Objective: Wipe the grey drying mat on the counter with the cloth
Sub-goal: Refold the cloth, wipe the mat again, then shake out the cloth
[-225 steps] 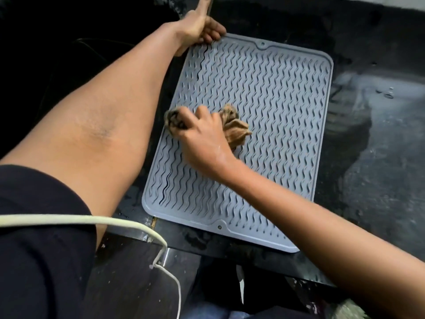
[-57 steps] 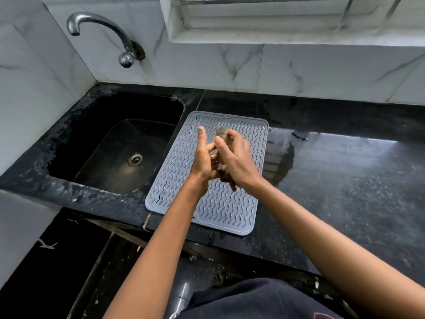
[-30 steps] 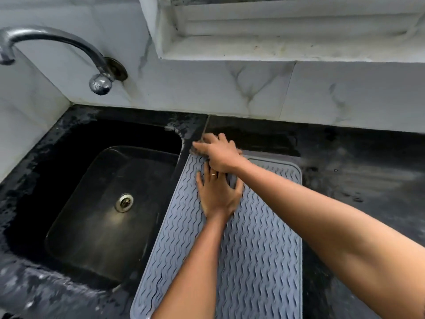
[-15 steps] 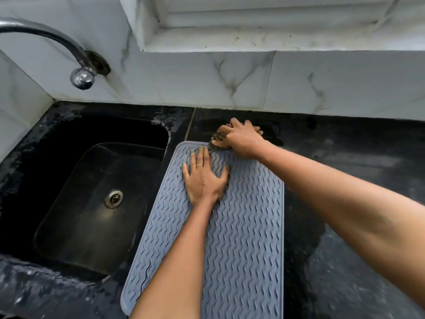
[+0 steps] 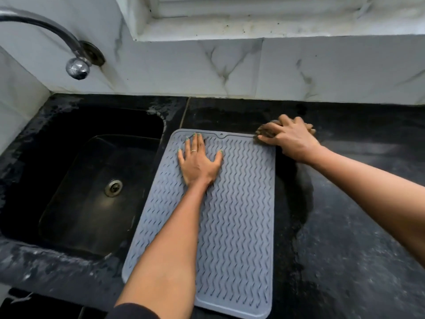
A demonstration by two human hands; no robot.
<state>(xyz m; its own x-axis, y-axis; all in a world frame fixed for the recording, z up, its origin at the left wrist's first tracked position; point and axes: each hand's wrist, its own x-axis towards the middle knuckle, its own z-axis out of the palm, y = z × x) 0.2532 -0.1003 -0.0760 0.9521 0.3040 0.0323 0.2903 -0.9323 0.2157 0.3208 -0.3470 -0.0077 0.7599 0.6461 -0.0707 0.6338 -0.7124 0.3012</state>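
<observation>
The grey ribbed drying mat [image 5: 239, 215] lies flat on the black counter [image 5: 349, 238], just right of the sink. My left hand [image 5: 199, 161] rests flat on the mat's far left part with fingers spread, holding nothing. My right hand [image 5: 288, 139] presses down at the mat's far right corner, partly on the counter beyond it. The brownish cloth [image 5: 264, 134] is bunched under that hand, with only a dark bit showing at the fingertips.
A black sink [image 5: 92, 185] with a metal drain lies left of the mat. A curved steel tap [image 5: 69, 49] juts from the white marble wall above it. A window ledge [image 5: 276, 28] runs along the back wall. The counter around the mat looks wet.
My right hand has slid the cloth rightward along the mat's far edge to its right corner. My left hand stays flat on the mat. The view has pulled back a little.
</observation>
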